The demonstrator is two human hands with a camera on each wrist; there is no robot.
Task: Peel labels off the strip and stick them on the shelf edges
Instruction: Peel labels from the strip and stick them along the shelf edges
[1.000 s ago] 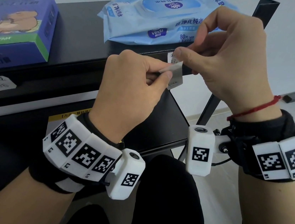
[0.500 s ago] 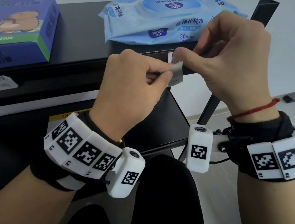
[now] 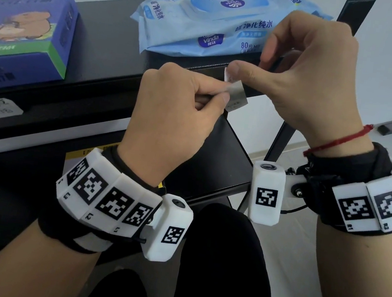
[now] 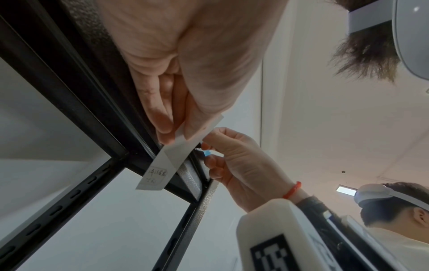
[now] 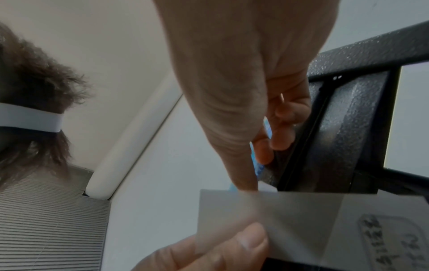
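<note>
My left hand (image 3: 217, 96) pinches a short white label strip (image 3: 237, 96) between thumb and forefinger, in front of the black shelf edge (image 3: 195, 63). My right hand (image 3: 247, 65) pinches a small white label (image 3: 228, 76) at the strip's upper end with thumb and forefinger. In the left wrist view the strip (image 4: 162, 165) hangs below my left hand (image 4: 176, 132), with one handwritten label at its lower end; my right hand (image 4: 209, 146) is at its top. In the right wrist view the strip (image 5: 301, 220) lies across the bottom.
A blue pack of wet wipes (image 3: 225, 23) and a blue-and-green box (image 3: 24, 26) lie on the top shelf. A handwritten label (image 3: 0, 107) is stuck on the shelf edge at the left. A black upright post (image 3: 348, 24) stands at the right, a lower shelf (image 3: 226, 157) below.
My right hand's fingers have risen slightly up and to the right while its thumb stays on the label. The left hand and the strip have hardly moved.
</note>
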